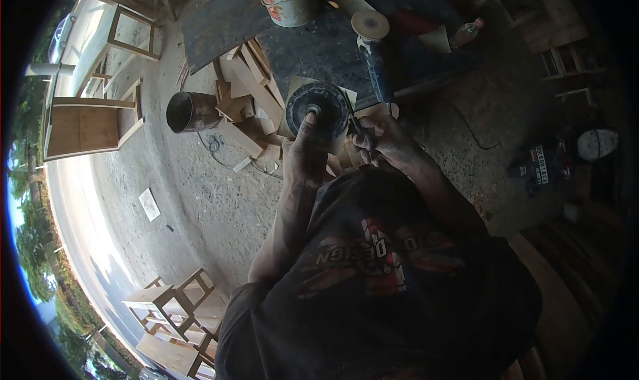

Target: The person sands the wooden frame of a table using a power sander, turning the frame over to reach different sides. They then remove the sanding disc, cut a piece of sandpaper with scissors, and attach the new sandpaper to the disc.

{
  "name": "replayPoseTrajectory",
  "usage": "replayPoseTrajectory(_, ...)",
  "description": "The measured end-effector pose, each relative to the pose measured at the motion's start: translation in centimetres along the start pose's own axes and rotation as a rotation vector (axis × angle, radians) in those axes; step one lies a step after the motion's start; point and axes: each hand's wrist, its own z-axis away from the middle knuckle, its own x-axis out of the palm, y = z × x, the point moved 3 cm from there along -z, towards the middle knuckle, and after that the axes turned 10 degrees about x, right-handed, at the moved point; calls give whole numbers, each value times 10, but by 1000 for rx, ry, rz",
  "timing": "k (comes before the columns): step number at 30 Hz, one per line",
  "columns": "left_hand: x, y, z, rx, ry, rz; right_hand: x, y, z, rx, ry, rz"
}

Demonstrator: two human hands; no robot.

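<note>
My left hand grips a black round backing pad, its thumb pressed against the hub at the centre. Flat behind the pad lies a tan sheet, probably sandpaper, whose corners stick out past the round edge. At the pad's right edge my right hand is closed on dark scissors; their blades run close along the rim, and the fingers partly hide the handles. Just beyond, an angle grinder with a round tan disc rests on the dark table.
On the dark tabletop stand a white bucket and a plastic bottle. Wood offcuts and a dark bucket lie below its edge. Wooden frames stand at left; a cable crosses the floor.
</note>
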Motion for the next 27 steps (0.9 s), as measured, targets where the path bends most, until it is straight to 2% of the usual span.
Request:
replayPoseTrajectory(5, -3, 1, 0, -31, -14, 7, -4, 0, 3, -113, -127, -112)
replayPoseTrajectory(7, 4, 4, 5, -12, -38, -20, -12, 4, -5, 22, -37, 77)
replayPoseTrajectory(10, -1, 5, 4, 3, -47, -113, -16, 5, -5, 112, -14, -40)
replayPoseTrajectory(11, -2, 7, 3, 5, -46, -112, -18, 8, -6, 113, -16, -39)
replayPoseTrajectory(13, -3, 8, 1, -56, -55, -80, -20, 12, -8, -54, -129, -70)
replayPoseTrajectory(17, 1, 7, 1, -58, -51, -59, -22, 15, -7, -30, -131, -81)
replayPoseTrajectory(20, -9, 5, -7, -57, -15, -52, -12, 5, 1, 75, -132, -11)
replayPoseTrajectory(22, -13, 13, -10, 89, 86, -137, -6, 4, 6, 127, -201, 58)
replayPoseTrajectory(23, -13, 19, -11, 89, 83, -139, -1, 2, 8, 123, -201, 58)
replayPoseTrajectory(25, -2, 39, -6, 206, 20, -785, 7, 1, 11, 179, -112, 129)
replayPoseTrajectory(26, -4, 35, -9, 363, -29, -751, 4, 2, 9, 178, -111, 128)
replayPoseTrajectory(27, -1, 33, -8, 362, -28, -753, 1, 2, 5, 170, -111, 116)
